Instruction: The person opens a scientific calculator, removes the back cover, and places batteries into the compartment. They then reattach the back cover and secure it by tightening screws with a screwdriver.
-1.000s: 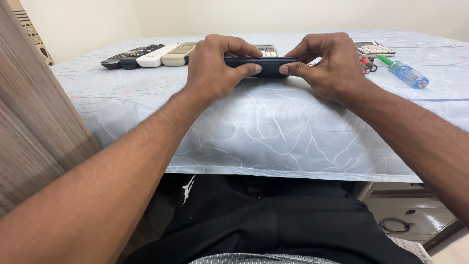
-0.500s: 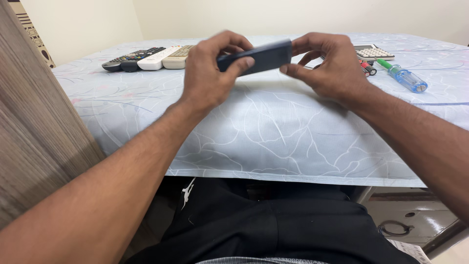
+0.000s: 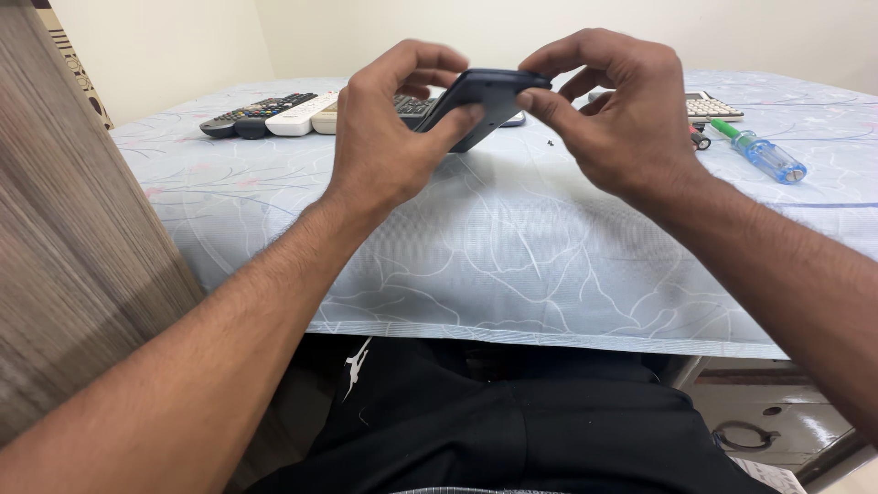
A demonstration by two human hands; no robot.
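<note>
Pale walls close the far side of the room; a wood-grain panel [image 3: 64, 274] stands along the left. Between them sits the table [image 3: 512, 265], covered in a light blue patterned cloth whose hemmed near edge runs just above the seated person's lap. Its near and middle stretch gives both forearms free room. Along the far edge lie a row of remote controls [image 3: 270, 112], a calculator [image 3: 709, 105] and a screwdriver [image 3: 764, 153] with a clear blue handle, all well apart from the near edge.

Held above the table's far middle is a dark remote control [image 3: 483, 102], tilted, its upper end toward the right. Left hand [image 3: 389, 137] grips the lower end: thumb pressed on the near face, fingers curled over the top. Right hand [image 3: 622, 119] pinches the upper end between thumb and fingertips [image 3: 535, 98], fingers narrow and closed on the casing. A small dark speck [image 3: 550, 144] lies on the cloth below; what it is cannot be told.
</note>
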